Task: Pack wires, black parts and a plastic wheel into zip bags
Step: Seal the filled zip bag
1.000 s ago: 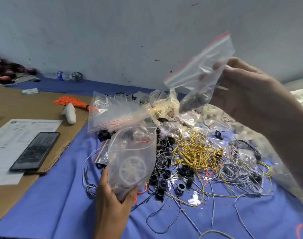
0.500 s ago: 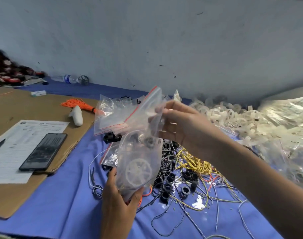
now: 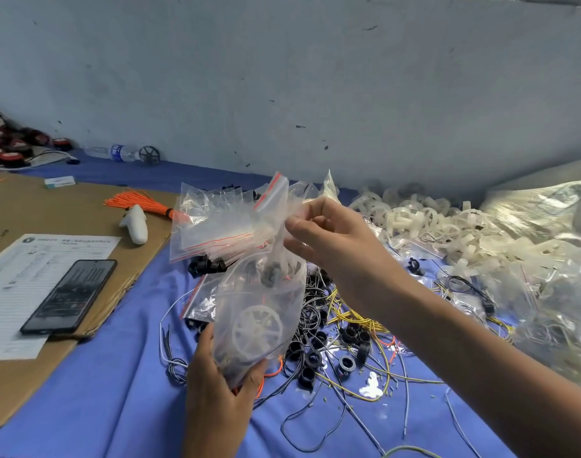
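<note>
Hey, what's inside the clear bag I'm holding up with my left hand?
A white spoked wheel and, higher up, black parts show through the bag. Its bottom end sits in the left hand, so anything there is hidden.

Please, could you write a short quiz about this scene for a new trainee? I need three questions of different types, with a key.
1. True or false: the wheel is inside the bag.
2. The wire bundle on the cardboard is: A orange, B yellow, C grey.
3. Fill in: the left hand holds the bag at its ____ end.
Key: 1 true; 2 A; 3 bottom.
</note>
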Demonstrator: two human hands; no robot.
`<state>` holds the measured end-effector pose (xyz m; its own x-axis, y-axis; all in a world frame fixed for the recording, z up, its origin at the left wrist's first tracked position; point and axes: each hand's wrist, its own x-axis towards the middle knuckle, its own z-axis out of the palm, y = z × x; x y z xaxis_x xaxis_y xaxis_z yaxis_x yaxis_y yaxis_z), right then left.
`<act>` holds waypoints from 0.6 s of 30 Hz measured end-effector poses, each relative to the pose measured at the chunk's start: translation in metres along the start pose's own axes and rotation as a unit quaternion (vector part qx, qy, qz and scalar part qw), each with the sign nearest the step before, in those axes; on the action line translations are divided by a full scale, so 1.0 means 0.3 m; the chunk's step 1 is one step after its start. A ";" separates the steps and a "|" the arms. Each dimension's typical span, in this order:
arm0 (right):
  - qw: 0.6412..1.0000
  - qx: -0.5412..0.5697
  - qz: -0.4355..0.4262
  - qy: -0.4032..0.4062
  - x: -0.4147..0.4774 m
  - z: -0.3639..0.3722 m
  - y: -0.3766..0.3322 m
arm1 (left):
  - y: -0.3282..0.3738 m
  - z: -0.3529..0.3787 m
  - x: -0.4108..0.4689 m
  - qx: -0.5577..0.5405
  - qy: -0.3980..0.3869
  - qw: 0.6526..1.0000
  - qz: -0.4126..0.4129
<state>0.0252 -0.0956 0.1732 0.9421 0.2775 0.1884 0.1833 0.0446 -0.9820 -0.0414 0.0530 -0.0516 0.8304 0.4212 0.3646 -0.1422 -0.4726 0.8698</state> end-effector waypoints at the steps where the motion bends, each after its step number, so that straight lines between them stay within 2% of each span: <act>1: 1.000 -0.004 -0.006 0.006 -0.001 -0.001 0.005 | -0.001 -0.001 0.003 -0.005 -0.001 1.000 -0.003; 4: 0.994 -0.107 -0.020 -0.023 -0.008 -0.006 0.011 | -0.002 -0.003 0.002 -0.019 0.002 1.000 -0.007; 7: 0.955 -0.278 -0.075 -0.065 -0.016 -0.022 0.003 | 0.007 -0.001 -0.001 -0.047 0.002 0.999 -0.026; 9: 0.935 -0.331 -0.104 -0.068 -0.014 -0.046 -0.004 | 0.030 -0.007 0.005 -0.066 0.027 0.996 -0.051; 13: 0.945 -0.309 -0.108 0.003 0.028 -0.113 0.046 | 0.138 -0.049 0.059 -0.038 0.074 0.997 -0.005; 15: 0.963 -0.267 -0.041 0.007 0.041 -0.138 0.096 | 0.197 -0.070 0.085 -0.038 0.073 0.996 0.037; 18: 0.971 -0.230 0.046 -0.040 0.033 -0.176 0.166 | 0.274 -0.097 0.115 -0.042 0.069 0.993 0.087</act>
<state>0.0584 -0.1412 0.1267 0.9387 0.3353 0.0802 0.2227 -0.4122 -0.8834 -0.0402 0.0513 0.0422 0.7087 0.4428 0.5492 -0.3273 -0.4832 0.8120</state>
